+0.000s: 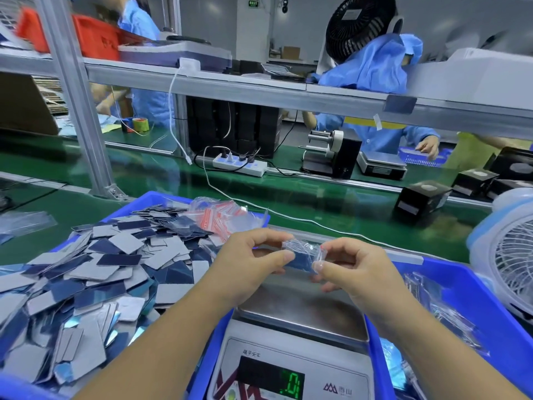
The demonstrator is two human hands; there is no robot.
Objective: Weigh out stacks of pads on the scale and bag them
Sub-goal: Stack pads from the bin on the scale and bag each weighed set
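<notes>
Holding a small clear bag (305,254) between both hands above the steel pan of the scale (300,307). Head view only. Left hand (248,265) curled, thumb and fingertips pinching the bag's left end. Right hand (356,271) curled likewise, pinching the bag's right end at its crumpled mouth. Dark blue stack of pads (300,262) visible inside the bag, held clear of the pan. Scale pan bare beneath the hands; green digits lit on the display (294,385), reading blurred.

Left of the scale: blue bin (138,202) heaped with loose pads (95,272), grey faces and dark blue faces mixed, lying at all angles. Bundle of unused clear bags (222,216) with red zip strips resting on the far end of that heap. Right of the scale: second blue bin (473,298) with filled clear bags (441,310) lying along its inner side.

Beyond, green tabletop (317,197) with a white cable trailing across it, a white power strip (240,166), a label dispenser (331,155) and a second scale (380,164). White fan (507,255) at the right edge. Workers in blue coats on the far side, behind the aluminium shelf rail (259,90).
</notes>
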